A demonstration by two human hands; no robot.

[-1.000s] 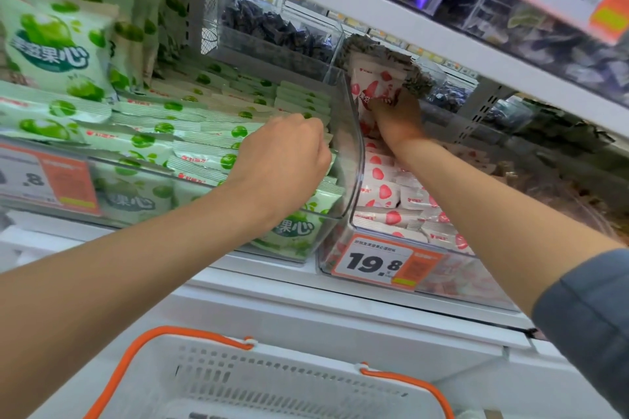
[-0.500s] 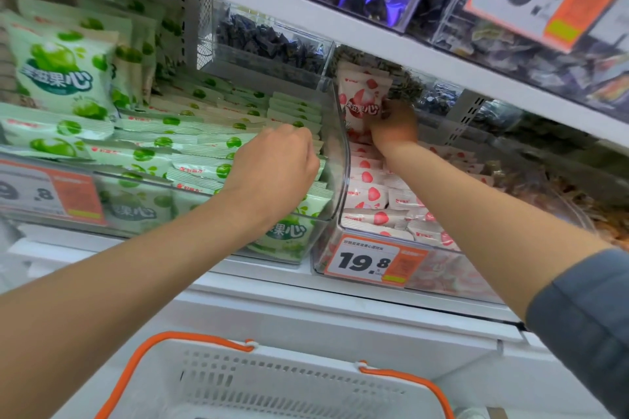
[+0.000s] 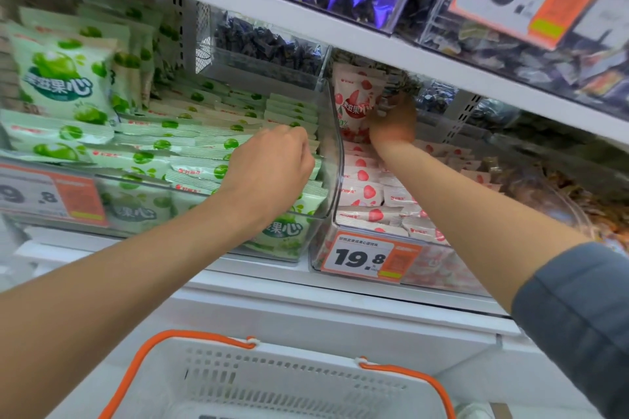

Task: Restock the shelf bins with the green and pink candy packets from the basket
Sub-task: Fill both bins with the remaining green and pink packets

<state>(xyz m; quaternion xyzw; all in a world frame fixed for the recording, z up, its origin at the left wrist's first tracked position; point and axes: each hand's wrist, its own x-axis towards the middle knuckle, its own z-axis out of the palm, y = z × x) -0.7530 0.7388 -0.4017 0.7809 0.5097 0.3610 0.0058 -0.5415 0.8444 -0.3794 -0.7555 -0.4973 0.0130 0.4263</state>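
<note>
At frame centre the left hand (image 3: 269, 163) curls over the green packets (image 3: 190, 150); whether it grips one cannot be told. Just right, the right hand (image 3: 391, 122) grips an upright pink packet (image 3: 354, 102). The basket (image 3: 272, 381) sits at the bottom.

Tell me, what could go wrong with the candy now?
The pink packet, held upright by the right hand at the back of the pink bin, might flop forward once released. The green packets are heaped higher than the green bin front. If the left hand nudges them, some could slide over, perhaps missing the basket below.
</note>
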